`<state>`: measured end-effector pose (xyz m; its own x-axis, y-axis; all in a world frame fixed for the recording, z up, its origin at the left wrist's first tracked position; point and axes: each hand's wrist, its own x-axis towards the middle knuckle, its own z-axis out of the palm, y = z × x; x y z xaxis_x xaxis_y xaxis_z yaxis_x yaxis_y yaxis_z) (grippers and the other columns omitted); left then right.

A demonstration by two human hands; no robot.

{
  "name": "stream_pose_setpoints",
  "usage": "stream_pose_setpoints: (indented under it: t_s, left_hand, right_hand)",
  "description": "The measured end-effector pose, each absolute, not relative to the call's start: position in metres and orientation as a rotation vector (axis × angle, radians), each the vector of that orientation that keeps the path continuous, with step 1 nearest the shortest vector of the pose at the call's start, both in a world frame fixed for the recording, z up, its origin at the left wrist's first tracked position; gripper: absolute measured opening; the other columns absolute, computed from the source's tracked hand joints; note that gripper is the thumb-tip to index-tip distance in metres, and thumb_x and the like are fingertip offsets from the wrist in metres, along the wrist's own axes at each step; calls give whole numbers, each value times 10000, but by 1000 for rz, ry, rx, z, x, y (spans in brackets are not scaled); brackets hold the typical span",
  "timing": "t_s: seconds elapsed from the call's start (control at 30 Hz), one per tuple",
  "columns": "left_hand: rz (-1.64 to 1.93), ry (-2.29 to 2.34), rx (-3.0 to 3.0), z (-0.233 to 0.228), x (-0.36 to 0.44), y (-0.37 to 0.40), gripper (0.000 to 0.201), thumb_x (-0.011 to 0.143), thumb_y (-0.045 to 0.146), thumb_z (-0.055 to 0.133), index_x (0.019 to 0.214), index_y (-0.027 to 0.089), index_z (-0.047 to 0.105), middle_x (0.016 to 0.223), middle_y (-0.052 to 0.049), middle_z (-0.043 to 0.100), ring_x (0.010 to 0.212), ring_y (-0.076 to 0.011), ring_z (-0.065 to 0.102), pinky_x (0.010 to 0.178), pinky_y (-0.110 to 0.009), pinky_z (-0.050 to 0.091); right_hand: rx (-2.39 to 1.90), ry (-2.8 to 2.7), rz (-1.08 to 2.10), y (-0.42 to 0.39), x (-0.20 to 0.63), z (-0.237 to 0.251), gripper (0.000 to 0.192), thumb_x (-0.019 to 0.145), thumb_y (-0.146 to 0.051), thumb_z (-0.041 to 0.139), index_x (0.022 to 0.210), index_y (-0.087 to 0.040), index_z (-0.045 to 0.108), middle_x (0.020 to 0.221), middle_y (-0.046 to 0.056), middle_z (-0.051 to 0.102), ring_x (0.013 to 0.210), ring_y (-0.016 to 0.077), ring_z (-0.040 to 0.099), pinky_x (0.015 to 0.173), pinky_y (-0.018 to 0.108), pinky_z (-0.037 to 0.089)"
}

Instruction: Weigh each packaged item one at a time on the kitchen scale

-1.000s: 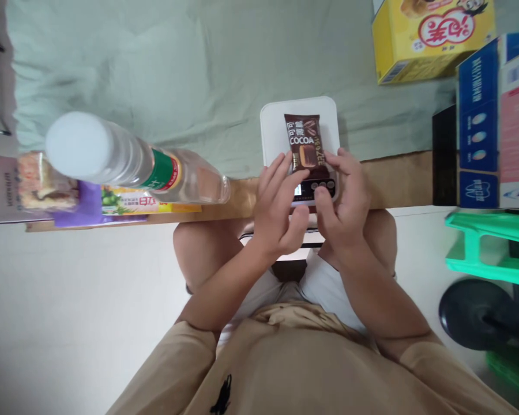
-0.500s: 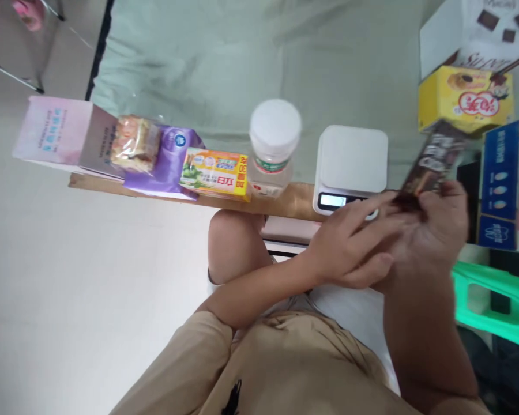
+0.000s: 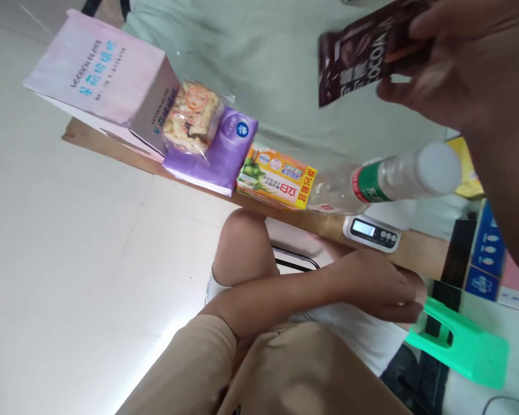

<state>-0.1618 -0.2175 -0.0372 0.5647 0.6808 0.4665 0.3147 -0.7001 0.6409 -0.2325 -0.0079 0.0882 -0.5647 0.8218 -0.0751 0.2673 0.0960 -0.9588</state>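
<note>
A dark brown packet lettered COCOA [image 3: 357, 60] is pinched between the thumb and fingers of my right hand [image 3: 454, 69]. It is held up in the air over the green cloth at the upper right. My left hand [image 3: 384, 285] rests on my right leg by the table's front edge, holding nothing that I can see, its fingers loosely bent. Nearest to it on the table edge is a white kitchen scale [image 3: 372, 233] with a lit display. A clear bottle with a white cap [image 3: 372, 183] stands beside the scale and covers part of it.
Along the table's front edge are an orange-yellow box [image 3: 277, 177], a purple pack [image 3: 216, 153] with a bagged snack [image 3: 193, 118] on it, and a pink box [image 3: 99, 69]. A yellow box [image 3: 469, 164] and blue box [image 3: 486, 248] are at right, near a green stool [image 3: 471, 351].
My right hand has lifted the cocoa packet up and away from the scale. My left hand has left the packet and dropped to my leg. The view has tilted.
</note>
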Motion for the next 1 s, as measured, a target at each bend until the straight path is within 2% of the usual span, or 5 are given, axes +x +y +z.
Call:
stream_pose_setpoints:
  t_s: [0.07,0.3,0.57,0.73,1.0]
  left_hand:
    - [1023,777,2281,-33,-170,-218,505,1041,424,491,662,193,730,716,-61,790,625,-217,748,455,-343,295]
    - [1042,771,2236,-22,-188,-217,558,1061,449,489,650,186,760,717,-79,794,675,-203,780,467,-338,439]
    - [1035,746,2163,-21,-191,-215,668,1060,605,433,659,207,790,705,-61,803,670,-198,775,497,-354,462]
    - [947,715,2139,-21,-188,-215,719,1063,639,368,737,197,832,764,-71,825,687,-210,781,502,-347,436]
    - [976,721,2164,-24,-182,-218,638,1076,529,425,713,161,799,749,-94,801,701,-193,760,523,-333,402]
  right_hand:
    - [-1148,-2080,1643,-25,-270,86,364,869,38,311,971,-107,629,608,-154,630,561,8,666,611,215,483]
    - [-1137,-2150,1953,-53,-336,50,482,876,134,553,1320,-53,559,616,-115,682,573,52,729,577,185,599]
    - [-1090,-2378,1750,-59,-351,26,359,776,94,769,1079,-44,634,545,-145,609,479,55,669,469,120,545]
    - [-1135,-2489,1548,-68,-348,28,326,830,51,752,1132,-40,669,627,-125,648,563,-14,619,518,39,449]
    - [-1116,-2496,1526,-66,-327,35,107,937,-158,671,1015,-157,745,973,-12,766,865,64,678,721,207,488]
